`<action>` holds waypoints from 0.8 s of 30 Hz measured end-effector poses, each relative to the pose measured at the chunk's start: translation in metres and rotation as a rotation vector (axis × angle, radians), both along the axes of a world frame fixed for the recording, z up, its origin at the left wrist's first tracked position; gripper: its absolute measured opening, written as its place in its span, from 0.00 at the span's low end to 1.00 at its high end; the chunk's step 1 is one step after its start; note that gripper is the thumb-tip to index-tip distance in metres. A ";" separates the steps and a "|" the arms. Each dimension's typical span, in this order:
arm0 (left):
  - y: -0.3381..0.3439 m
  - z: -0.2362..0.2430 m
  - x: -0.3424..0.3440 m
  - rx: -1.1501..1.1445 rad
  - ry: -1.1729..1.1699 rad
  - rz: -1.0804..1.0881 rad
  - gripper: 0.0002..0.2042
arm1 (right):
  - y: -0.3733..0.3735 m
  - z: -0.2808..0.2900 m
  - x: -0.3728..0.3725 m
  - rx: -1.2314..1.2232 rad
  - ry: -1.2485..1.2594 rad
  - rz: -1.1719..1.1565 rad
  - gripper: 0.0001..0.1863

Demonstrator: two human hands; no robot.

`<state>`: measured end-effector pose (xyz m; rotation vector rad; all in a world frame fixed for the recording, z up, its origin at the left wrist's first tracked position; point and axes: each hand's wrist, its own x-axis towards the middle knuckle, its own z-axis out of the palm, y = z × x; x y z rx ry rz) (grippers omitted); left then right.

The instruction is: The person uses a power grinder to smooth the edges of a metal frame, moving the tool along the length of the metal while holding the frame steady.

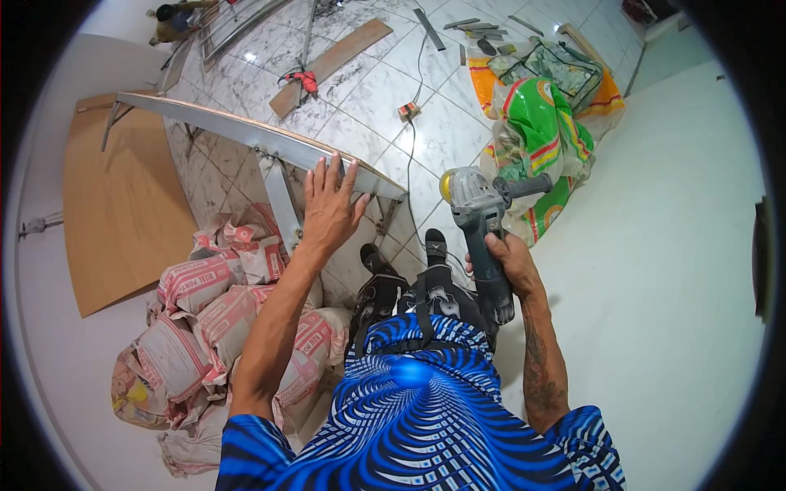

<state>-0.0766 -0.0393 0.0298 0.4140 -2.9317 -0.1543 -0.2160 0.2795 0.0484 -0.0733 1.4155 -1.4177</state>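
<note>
My right hand (513,263) is wrapped round the dark body of an angle grinder (483,221). The grinder has a yellow disc (447,186) at its left end and a black side handle (528,188) pointing right; nothing touches the disc. With fingers stretched and spread, my left hand (330,209) lies at the edge of a long metal frame (246,141), near its right end. Whether the palm presses on the metal or only rests against it I cannot tell. The frame stands on metal legs and runs away to the far left.
Cement bags (201,282) are piled at the left below the frame. A brown board (123,204) leans by the left wall. Ahead lie a red power tool (306,80), a wooden plank (352,57), a cable with a socket block (408,110) and green plastic sacks (540,123). Another person (173,20) is far left.
</note>
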 end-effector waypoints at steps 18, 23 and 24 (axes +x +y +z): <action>-0.052 0.017 -0.036 0.117 -0.071 -0.237 0.20 | -0.006 -0.002 0.004 -0.035 -0.016 -0.006 0.32; -0.055 0.028 -0.044 0.023 -0.058 -0.310 0.12 | -0.018 -0.013 0.000 -0.085 -0.075 0.026 0.34; -0.056 0.032 -0.045 -0.005 -0.021 -0.329 0.11 | -0.021 -0.020 0.000 -0.120 -0.093 0.031 0.34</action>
